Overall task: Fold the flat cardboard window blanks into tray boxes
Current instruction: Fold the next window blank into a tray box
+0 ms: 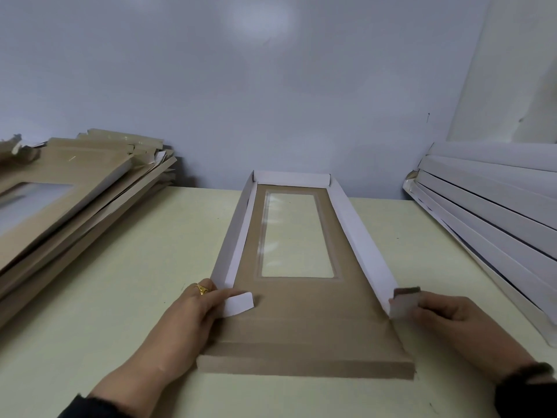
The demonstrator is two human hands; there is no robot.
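Window blank point(301, 315): flat on counter point(120, 282), centre, side walls raised. Likely light, thin, crease-prone board; film window fragile. Left hand point(193, 312) and right hand point(446, 312) pinch near corner tabs, fingers clamped. Best held there.

Half-folded window blank point(304, 315), both hands on corner tabs.

The flat blank stack point(60, 206) and the folded tray stack point(494, 218) run off the frame edges.
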